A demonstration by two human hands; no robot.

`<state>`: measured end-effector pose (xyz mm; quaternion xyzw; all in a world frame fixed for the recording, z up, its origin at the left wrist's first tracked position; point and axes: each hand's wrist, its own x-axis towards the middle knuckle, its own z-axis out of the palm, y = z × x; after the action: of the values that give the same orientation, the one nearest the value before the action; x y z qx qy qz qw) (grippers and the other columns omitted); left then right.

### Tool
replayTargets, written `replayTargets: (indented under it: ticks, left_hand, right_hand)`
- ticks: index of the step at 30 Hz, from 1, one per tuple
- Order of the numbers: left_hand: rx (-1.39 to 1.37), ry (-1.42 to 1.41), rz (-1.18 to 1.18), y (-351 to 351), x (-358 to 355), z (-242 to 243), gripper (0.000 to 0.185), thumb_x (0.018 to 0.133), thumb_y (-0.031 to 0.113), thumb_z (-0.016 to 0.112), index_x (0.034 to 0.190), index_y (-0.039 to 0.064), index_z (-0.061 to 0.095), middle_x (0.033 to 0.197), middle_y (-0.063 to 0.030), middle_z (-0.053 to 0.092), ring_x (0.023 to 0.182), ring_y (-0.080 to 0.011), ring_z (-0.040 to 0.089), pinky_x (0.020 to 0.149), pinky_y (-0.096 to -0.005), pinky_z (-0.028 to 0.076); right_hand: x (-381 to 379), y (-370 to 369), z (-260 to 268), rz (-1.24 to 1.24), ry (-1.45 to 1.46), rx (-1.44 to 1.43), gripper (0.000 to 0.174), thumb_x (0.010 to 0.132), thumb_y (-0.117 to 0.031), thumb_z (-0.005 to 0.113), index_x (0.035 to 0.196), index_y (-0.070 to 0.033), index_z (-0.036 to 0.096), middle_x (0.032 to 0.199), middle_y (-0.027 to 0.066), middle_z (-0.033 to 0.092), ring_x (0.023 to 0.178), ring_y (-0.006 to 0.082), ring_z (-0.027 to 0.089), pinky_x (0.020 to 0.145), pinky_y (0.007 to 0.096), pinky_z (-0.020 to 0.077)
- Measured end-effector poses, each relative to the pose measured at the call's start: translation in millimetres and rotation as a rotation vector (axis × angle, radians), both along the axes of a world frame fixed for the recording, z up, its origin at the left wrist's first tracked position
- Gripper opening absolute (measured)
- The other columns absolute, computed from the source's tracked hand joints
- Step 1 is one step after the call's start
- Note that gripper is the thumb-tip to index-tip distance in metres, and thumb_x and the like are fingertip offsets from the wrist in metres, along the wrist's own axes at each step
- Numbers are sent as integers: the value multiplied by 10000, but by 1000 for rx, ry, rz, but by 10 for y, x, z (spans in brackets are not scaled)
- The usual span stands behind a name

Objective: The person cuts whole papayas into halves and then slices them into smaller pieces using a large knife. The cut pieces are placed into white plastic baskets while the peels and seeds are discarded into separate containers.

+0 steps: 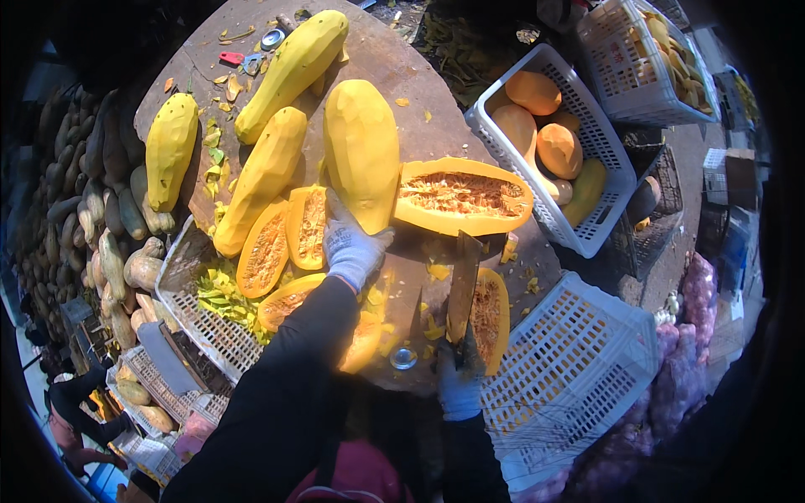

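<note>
My left hand, in a pale work glove, grips the lower end of a large peeled yellow pumpkin on the table. In my right hand, also gloved, is a large knife with a broad stained blade pointing away from me. Beyond the blade tip, a halved pumpkin lies cut side up, its seeds showing. Another cut piece is just right of the knife. Several seeded pieces, one of them a half, lie around my left forearm. Whole peeled pumpkins rest farther left.
A white crate of peeled pumpkins stands at right, an upturned-looking crate below it. At left, a crate holds peelings beside a heap of unpeeled pumpkins. A red peeler and a can lie near the table's far edge.
</note>
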<state>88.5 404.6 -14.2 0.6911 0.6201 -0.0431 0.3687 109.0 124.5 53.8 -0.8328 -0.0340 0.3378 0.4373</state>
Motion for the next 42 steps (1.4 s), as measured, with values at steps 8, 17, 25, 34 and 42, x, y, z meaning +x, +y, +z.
replayTargets:
  ticks: [8, 17, 25, 34, 42]
  left_hand:
    - [604, -51, -636, -156, 146, 453, 1075, 746, 406, 838, 1594, 88, 260, 1490, -238, 424, 1406, -405, 377, 1179, -545, 266]
    - [56, 49, -952, 198, 1759, 52, 541, 844, 129, 675, 1374, 71, 584, 1275, -230, 660, 1203, -394, 626, 1043, -434, 481]
    - [-59, -96, -671, -319, 999, -51, 576, 846, 211, 662, 1394, 82, 540, 1225, -303, 656, 1202, -449, 611, 1021, -466, 483]
    - [-209, -75, -668, -1097, 402, -82, 599, 879, 188, 658, 1448, 106, 492, 1214, -283, 657, 1160, -455, 618, 991, -489, 493]
    - [407, -361, -297, -1036, -254, 144, 991, 771, 265, 839, 1566, 36, 293, 1447, -272, 474, 1352, -439, 459, 1112, -479, 416]
  right_hand:
    - [-405, -562, 494, -77, 103, -60, 421, 933, -123, 669, 1336, -7, 631, 894, 125, 728, 768, 187, 690, 692, 341, 551]
    - [-974, -1020, 600, -79, 218, -118, 528, 877, -117, 723, 1379, -1, 611, 996, 220, 734, 831, 314, 737, 742, 384, 573]
    - [-773, -948, 150, 72, 135, -299, 507, 929, -138, 623, 1420, -25, 565, 946, 201, 708, 791, 319, 703, 745, 422, 565]
    - [-525, -786, 318, -691, 569, -26, 388, 931, -62, 623, 1312, -23, 565, 790, 75, 657, 546, 120, 578, 459, 279, 456]
    - [-346, -794, 793, -166, 67, -28, 421, 926, -74, 631, 1334, 23, 598, 928, 78, 680, 712, 93, 609, 626, 237, 496]
